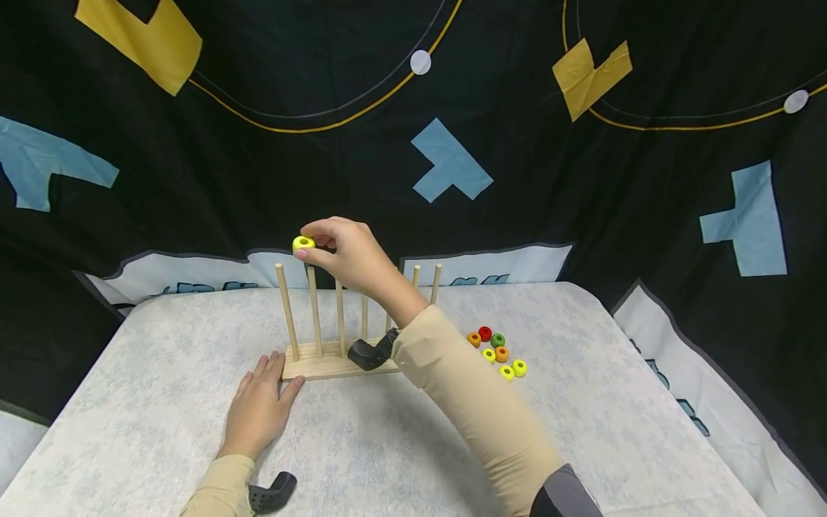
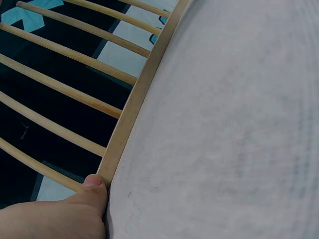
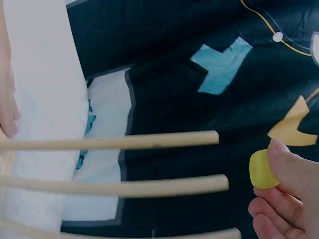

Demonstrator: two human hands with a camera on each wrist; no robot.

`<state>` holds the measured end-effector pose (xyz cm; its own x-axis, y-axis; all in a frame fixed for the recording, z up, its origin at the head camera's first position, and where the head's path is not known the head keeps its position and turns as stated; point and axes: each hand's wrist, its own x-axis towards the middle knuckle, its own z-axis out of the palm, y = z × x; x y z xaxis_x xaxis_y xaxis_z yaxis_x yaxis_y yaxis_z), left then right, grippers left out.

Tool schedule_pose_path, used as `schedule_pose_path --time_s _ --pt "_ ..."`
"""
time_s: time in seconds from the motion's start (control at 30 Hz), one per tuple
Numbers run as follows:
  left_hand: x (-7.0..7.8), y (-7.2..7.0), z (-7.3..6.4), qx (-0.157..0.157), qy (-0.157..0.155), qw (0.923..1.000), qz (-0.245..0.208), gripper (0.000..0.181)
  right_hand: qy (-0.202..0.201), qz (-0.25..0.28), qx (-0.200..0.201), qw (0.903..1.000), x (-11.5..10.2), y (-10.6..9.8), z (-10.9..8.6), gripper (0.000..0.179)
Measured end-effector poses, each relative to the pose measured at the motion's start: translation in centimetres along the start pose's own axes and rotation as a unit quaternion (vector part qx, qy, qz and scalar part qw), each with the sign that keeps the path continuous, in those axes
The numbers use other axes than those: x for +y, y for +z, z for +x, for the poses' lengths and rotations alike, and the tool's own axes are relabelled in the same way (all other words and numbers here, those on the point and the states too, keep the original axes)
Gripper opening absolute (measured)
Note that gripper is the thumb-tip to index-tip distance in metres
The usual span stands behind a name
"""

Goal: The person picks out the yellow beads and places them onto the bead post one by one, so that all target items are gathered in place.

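Note:
A wooden peg rack (image 1: 323,368), with a row of upright pegs on a flat base, stands on the table. My left hand (image 1: 260,409) rests at its left end, fingers fairly straight, the thumb touching the base's front edge; the left wrist view shows that thumb against the base (image 2: 130,114). Above the leftmost pegs, my right hand (image 1: 352,251) pinches a yellow bead (image 1: 303,243) between thumb and fingers. In the right wrist view the bead (image 3: 263,169) is apart from the peg tips. Part of the rack is hidden behind my right forearm.
Several loose beads (image 1: 501,354), red, orange, green and yellow, lie on the table right of the rack. The pale cloth-covered table (image 1: 614,402) ends at a dark curtain (image 1: 349,172). Black camera mounts (image 1: 274,493) sit at both wrists.

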<state>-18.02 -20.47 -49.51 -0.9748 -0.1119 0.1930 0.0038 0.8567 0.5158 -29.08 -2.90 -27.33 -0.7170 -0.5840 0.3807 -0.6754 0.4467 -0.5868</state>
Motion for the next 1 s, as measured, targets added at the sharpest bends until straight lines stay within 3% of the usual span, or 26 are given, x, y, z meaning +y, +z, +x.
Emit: schedule_pose_path --time_s 0.37,0.87,1.0 --pt "0.0 0.0 0.1 0.009 0.001 0.9999 0.009 0.067 -0.014 0.000 -0.018 0.9997 -0.9 2.7 0.9 0.038" --pt "0.0 0.0 0.1 0.009 0.006 0.9999 0.010 0.066 0.004 -0.033 -0.044 0.9985 -1.1 3.4 1.0 0.040" --pt "0.0 0.0 0.1 0.011 0.007 0.9999 0.010 0.066 0.004 -0.064 -0.043 0.9970 -1.1 3.6 1.0 0.038"
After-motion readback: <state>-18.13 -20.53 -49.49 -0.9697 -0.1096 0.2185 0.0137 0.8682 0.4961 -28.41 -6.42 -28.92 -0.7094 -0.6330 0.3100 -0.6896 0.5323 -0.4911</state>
